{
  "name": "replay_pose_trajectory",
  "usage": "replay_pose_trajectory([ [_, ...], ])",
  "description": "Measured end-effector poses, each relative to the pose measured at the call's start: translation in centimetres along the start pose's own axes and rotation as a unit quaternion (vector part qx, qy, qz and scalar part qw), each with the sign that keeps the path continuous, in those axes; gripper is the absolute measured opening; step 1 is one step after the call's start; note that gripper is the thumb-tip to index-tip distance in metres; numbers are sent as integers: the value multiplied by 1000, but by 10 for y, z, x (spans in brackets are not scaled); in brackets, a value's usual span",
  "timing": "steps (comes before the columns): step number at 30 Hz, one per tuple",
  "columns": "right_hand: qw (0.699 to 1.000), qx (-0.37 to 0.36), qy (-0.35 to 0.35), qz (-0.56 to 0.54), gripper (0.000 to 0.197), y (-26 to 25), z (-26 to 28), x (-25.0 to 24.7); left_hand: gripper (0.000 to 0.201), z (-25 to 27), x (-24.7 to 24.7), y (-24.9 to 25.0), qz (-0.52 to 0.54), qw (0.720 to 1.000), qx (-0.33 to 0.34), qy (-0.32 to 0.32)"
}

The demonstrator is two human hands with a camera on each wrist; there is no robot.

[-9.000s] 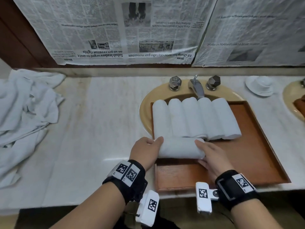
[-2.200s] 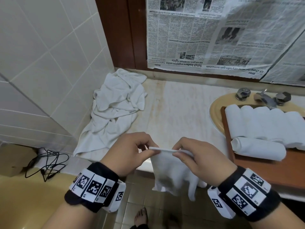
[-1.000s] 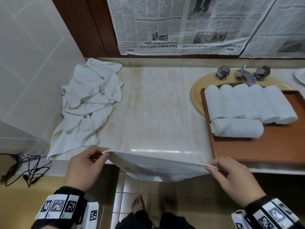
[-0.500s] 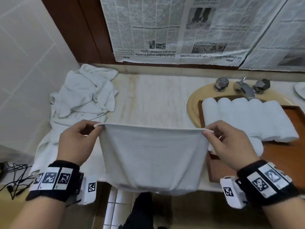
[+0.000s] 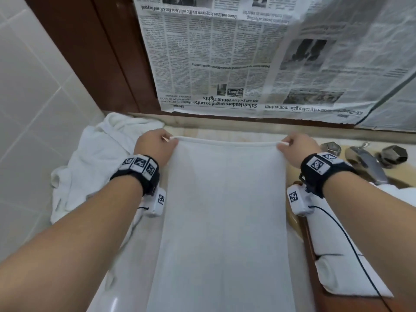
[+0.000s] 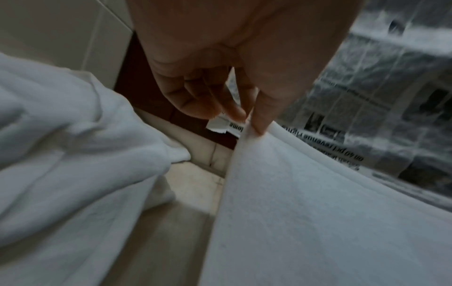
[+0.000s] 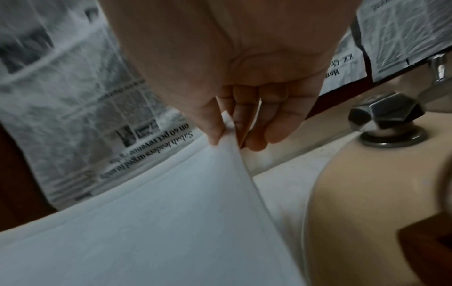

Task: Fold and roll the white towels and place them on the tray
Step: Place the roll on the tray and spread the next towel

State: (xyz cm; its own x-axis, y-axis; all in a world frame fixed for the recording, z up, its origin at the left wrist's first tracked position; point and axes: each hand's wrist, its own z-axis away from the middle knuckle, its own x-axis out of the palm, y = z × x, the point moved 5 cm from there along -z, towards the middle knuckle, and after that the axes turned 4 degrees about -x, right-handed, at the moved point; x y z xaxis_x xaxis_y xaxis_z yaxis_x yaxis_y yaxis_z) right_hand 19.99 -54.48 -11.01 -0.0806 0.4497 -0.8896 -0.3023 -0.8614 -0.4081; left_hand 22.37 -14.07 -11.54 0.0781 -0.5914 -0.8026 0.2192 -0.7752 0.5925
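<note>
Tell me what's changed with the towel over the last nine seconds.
Then, both hands set a rolled towel on the tray. Now the left hand and right hand pinch a fresh towel's far corners, carried forward and spread over the counter. The crumpled pile stayed put.

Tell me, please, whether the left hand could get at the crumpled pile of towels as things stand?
Probably not at once: the left hand pinches a corner of the spread towel. The crumpled pile lies right beside it, nothing between, so letting go should free the way.
</note>
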Motion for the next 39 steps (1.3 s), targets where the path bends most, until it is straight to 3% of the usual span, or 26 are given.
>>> replay_pose_trajectory([
  [6, 999, 47, -9, 5, 28, -8, -60, 29, 16, -51, 35, 2, -35, 998, -43, -1],
  [9, 997, 72, -11, 5, 26, -7, -77, 41, 17, -56, 51, 1, -20, 998, -61, -10],
  [12, 995, 97, -22, -1, 28, -3, -85, 57, 15, -55, 77, -6, 34, 992, -104, -69],
  [16, 987, 132, -88, 17, 78, 5, -88, 82, 70, -40, 104, -9, 49, 980, -86, -171],
  [17, 984, 150, -88, 28, 81, 8, -88, 83, 76, -34, 105, -6, 53, 980, -74, -175],
  [18, 983, 163, -84, 34, 73, 8, -87, 82, 78, -27, 104, -4, 56, 981, -59, -174],
  [21, 982, 156, -91, 60, 25, 3, -82, 75, 69, 6, 101, 11, 71, 985, -13, -158],
  [22, 982, 151, -94, 69, 22, 4, -81, 73, 61, 21, 101, 17, 85, 984, -3, -155],
  [25, 980, 148, -100, 85, 20, 10, -75, 71, 28, 78, 109, 35, 86, 979, 5, -186],
  [27, 985, 134, -92, 56, 13, 14, -71, 69, 20, 122, 123, 49, 56, 970, 8, -234],
  [30, 986, 135, -79, 64, 23, 19, -69, 63, 26, 177, 154, 67, 9, 959, 41, -279],
  [34, 987, 118, -88, 65, 23, 20, -71, 59, 33, 230, 188, 95, -27, 942, 107, -318],
  [39, 989, 94, -67, 88, 21, 18, -67, 48, 49, 256, 217, 109, -68, 940, 80, -324],
])
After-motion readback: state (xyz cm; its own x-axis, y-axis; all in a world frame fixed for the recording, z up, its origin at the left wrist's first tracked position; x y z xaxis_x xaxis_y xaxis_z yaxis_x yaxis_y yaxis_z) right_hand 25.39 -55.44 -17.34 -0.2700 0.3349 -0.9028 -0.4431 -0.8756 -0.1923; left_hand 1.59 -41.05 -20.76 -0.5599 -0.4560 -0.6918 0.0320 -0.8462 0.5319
